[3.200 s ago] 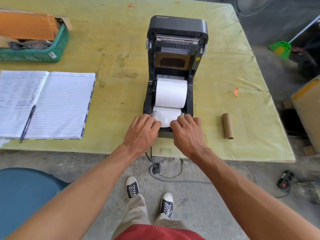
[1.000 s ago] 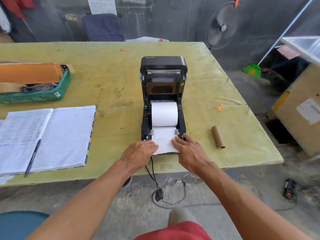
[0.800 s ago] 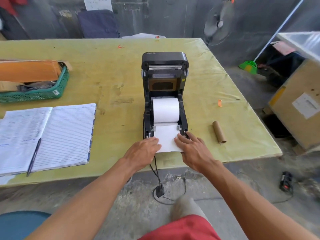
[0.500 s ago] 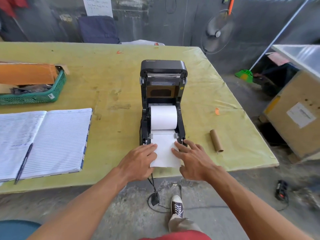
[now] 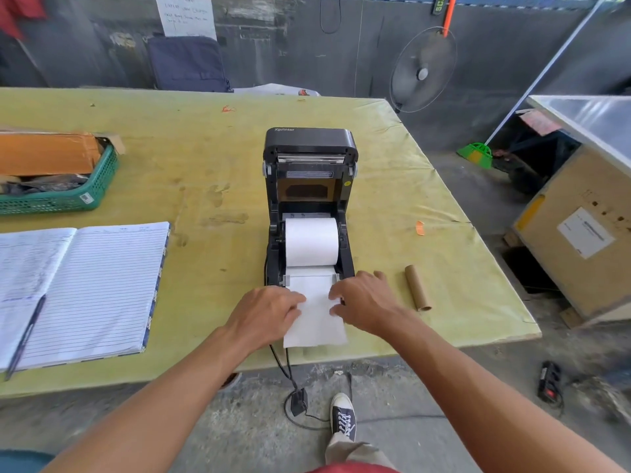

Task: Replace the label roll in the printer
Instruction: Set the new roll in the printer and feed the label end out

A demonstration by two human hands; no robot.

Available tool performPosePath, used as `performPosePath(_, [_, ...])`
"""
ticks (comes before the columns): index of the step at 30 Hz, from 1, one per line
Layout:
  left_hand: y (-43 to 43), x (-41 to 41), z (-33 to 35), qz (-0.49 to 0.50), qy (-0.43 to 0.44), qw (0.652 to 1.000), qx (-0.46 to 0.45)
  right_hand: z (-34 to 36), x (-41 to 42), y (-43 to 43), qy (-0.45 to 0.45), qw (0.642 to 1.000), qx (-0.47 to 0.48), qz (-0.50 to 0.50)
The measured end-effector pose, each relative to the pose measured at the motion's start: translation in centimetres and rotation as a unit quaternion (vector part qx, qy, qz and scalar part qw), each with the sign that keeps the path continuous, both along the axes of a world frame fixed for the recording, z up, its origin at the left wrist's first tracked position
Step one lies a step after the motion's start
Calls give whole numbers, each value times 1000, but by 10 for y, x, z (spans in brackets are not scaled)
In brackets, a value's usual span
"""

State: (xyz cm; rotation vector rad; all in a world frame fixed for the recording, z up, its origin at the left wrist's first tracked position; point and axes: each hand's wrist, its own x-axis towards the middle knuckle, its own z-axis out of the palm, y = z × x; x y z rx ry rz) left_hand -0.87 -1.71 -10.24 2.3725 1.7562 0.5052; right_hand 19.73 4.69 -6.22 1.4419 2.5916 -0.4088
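A black label printer [image 5: 309,145] stands on the yellow-green table [image 5: 211,158] with its lid raised. A white label roll [image 5: 311,241] lies in its bay. A strip of label paper [image 5: 316,320] runs from the roll, through the grey guides and out over the front toward the table edge. My left hand [image 5: 264,310] grips the strip's left edge and my right hand [image 5: 363,303] grips its right edge. An empty cardboard core [image 5: 417,287] lies on the table to the right of the printer.
An open lined notebook [image 5: 85,288] with a pen [image 5: 24,336] lies at the left. A green basket [image 5: 68,196] with brown parcels sits at the far left. The printer cable [image 5: 285,365] hangs off the front edge. A cardboard box [image 5: 580,247] stands at the right.
Both hands have drawn back toward the table edge with the label strip, and a longer length of paper lies out of the printer. The camera has pulled back and tilted up.
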Motion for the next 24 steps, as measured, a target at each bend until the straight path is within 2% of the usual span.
performPosePath(3, [7, -1, 1, -31, 38, 999, 11, -13, -7, -4, -33, 995, 88, 39])
performPosePath(8, [10, -2, -5, -64, 86, 994, 34, -28, -1, -12, -16, 983, 164, 81])
performPosePath(19, [4, 8, -11, -22, 125, 991, 51, -49, 1, -17, 35, 977, 197, 67])
performPosePath(24, [6, 8, -10, -18, 115, 992, 57, -44, 1, -19, 42, 982, 170, 66])
